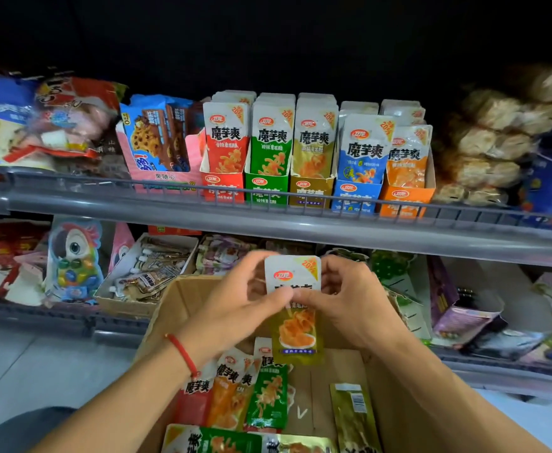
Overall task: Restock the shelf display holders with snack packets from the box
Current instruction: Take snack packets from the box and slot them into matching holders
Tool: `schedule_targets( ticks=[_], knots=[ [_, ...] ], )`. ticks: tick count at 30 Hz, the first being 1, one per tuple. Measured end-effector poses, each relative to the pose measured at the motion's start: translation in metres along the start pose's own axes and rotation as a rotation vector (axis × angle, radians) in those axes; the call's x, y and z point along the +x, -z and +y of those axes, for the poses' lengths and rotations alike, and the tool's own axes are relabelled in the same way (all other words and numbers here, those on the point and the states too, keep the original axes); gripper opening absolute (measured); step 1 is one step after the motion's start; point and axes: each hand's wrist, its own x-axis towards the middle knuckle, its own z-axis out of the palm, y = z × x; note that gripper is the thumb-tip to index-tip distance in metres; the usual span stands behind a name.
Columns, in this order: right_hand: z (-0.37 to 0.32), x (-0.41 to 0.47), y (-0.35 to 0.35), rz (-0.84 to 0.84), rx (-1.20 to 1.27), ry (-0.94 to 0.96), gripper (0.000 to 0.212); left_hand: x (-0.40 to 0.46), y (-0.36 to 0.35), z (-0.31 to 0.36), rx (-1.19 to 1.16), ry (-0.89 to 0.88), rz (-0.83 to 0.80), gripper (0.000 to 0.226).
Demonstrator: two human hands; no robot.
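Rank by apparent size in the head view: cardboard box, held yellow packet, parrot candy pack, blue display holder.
1. cardboard box, clearly largest.
2. parrot candy pack.
3. yellow packet and blue display holder: too alike, and the packet sits nearer the camera.

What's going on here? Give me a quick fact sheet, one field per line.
Setting: shop shelf with snack displays
Held item: yellow packet, upright above the cardboard box
Left hand: pinches the packet's left side
Right hand: pinches its right side
Matching holder: yellow holder, third of five on the upper shelf
Box contents: loose red, orange, green and yellow packets
Likely next step: slot the packet into the yellow holder
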Motion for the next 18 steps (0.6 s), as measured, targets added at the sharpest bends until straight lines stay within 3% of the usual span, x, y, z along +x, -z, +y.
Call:
schedule_targets(
  ticks=[5, 11, 18],
  knots=[
    [-0.003, 0.002, 0.011, 0.040, -0.001, 0.082, 0.026, 0.040, 0.023, 0.044, 0.485, -0.230, -0.036, 0.010],
    [0.001, 0.016, 0.044, 0.368, 0.263, 0.107, 0.023, 0.105, 0.069, 0.133, 0.505, -0.305, 0.142, 0.008],
    [0.014, 0.028, 0.058, 0.427, 0.294, 0.076, 0.018, 0.179, 0.093, 0.202, 0.587, -0.372, 0.249, 0.011]
  ],
)
